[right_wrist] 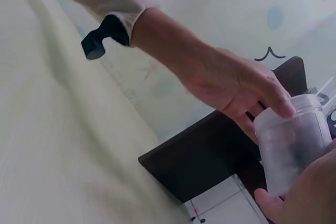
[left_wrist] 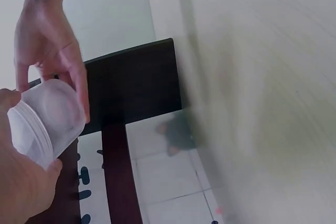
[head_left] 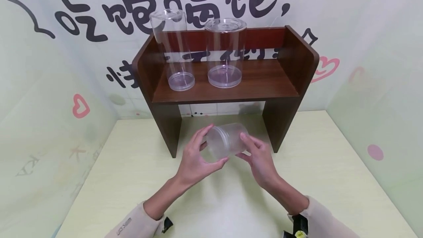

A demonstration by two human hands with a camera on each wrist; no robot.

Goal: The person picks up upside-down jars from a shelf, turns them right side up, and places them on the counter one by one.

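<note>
Head view: a translucent jar [head_left: 237,139] (ridged end leftward) tilts above the table [head_left: 330,179], pinched by left hand [head_left: 194,160] and right hand [head_left: 262,161], before a brown shelf [head_left: 264,80] bearing a narrow canister [head_left: 175,52] and a wider canister [head_left: 226,52].

The near jar [head_left: 237,137] is matt, cloudy plastic. The far-left container [head_left: 174,54] and far-right container [head_left: 226,49] are glossy, clear, perhaps plastic. The shelf [head_left: 261,78] is smooth wood, faintly sheened; the tabletop [head_left: 125,164] matt; the sleeves [head_left: 137,224] cloth.
</note>
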